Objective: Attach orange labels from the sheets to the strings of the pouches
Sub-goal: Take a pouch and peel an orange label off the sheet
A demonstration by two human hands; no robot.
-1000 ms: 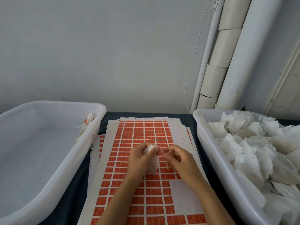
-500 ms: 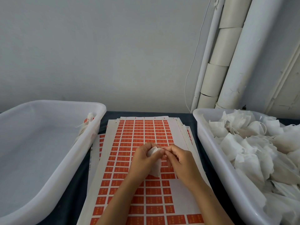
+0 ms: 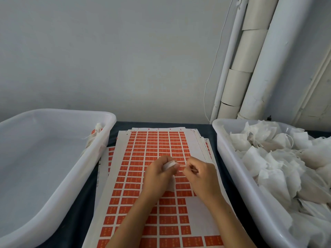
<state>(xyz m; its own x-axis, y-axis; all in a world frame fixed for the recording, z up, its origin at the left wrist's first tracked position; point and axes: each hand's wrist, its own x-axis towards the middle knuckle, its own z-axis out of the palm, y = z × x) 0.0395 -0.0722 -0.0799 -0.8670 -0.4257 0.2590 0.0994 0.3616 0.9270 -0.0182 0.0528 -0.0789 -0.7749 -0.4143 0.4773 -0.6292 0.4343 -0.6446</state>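
Label sheets (image 3: 157, 145) lie stacked on desk (image 3: 214, 128). Left hand (image 3: 157, 178) grips pouch (image 3: 169, 165) above them: light, soft, crushable. Right hand (image 3: 200, 173) pinches its thin, limp string (image 3: 181, 165); best held near the end.

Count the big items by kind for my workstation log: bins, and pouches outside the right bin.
White plastic bins: 2 (left bin, right bin)
White fabric pouches outside the right bin: 2 (held pouch, pouch on the left bin's rim)
Total: 4

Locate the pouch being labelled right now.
In the head view, centre: the pouch is gripped in the left hand over the label sheets, between both bins.
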